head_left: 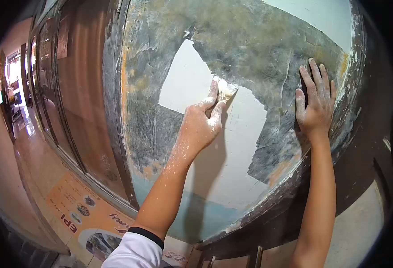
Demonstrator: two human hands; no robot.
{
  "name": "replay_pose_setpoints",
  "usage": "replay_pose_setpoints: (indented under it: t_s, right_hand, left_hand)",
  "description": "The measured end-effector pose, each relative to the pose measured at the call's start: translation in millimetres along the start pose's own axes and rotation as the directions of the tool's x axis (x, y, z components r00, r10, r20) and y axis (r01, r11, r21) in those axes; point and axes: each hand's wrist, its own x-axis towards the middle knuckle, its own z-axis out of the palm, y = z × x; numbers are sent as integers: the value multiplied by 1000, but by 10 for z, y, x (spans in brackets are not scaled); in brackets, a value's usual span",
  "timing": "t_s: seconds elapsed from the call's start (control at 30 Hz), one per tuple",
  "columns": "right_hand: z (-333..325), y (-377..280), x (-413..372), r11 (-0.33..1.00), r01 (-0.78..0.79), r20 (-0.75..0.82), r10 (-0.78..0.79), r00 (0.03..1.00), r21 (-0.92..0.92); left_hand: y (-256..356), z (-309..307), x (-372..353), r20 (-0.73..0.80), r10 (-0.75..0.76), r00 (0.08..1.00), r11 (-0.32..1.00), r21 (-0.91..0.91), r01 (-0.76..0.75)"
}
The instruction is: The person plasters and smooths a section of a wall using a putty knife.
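My left hand point(199, 126), dusted with white powder, grips a small putty knife point(225, 89) and presses its blade against the wall. The blade sits at the edge between a smooth white filled patch point(192, 80) and the rough grey, scraped wall surface point(250, 49). My right hand point(314, 105) lies flat on the grey wall to the right, fingers spread and pointing up, holding nothing. A white sleeve point(136, 252) covers my left upper arm.
A brown wooden frame point(82, 89) with panels runs along the left of the wall. A corridor with a shiny floor point(31, 147) leads away at far left. A printed orange banner point(85, 214) lies below. Dark trim point(361, 156) borders the wall's right side.
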Motion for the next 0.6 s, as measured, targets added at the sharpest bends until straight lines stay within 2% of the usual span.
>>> replay_pose_setpoints:
  t_s: [0.1, 0.13, 0.23, 0.27, 0.43, 0.5, 0.53, 0.57, 0.6]
  right_hand:
    - [-11, -16, 13, 1000, -3, 1, 3, 1000, 11]
    - [-15, -10, 14, 1000, -2, 3, 2, 1000, 12]
    - [8, 7, 2, 1000, 0, -5, 0, 1000, 24]
    - [1, 2, 3, 1000, -4, -1, 4, 1000, 23]
    - [-30, -25, 15, 1000, -20, 22, 20, 1000, 16]
    - [-28, -16, 13, 1000, -18, 19, 18, 1000, 16]
    - [-7, -2, 11, 999, -12, 7, 12, 1000, 36]
    - [-2, -4, 0, 999, -7, 17, 7, 1000, 37]
    - [2, -3, 1, 1000, -6, 18, 5, 1000, 28]
  left_hand:
    - [22, -36, -105, 32, -16, 999, 997, 75, 14]
    - [90, -65, -99, 67, -112, 991, 992, 60, 108]
    - [113, -97, 6, 43, -88, 995, 992, 96, 84]
    - [49, -59, 45, -6, 2, 1000, 999, -43, -3]
    - [76, -127, -13, 53, -66, 996, 998, 19, 65]
    - [129, -161, 52, 84, -94, 992, 989, 123, 83]
    - [195, -188, 99, 94, -123, 988, 990, 86, 115]
    - [113, -173, 121, 68, -23, 997, 998, 54, 20]
    - [52, -154, 103, 58, -11, 998, 999, 35, 9]
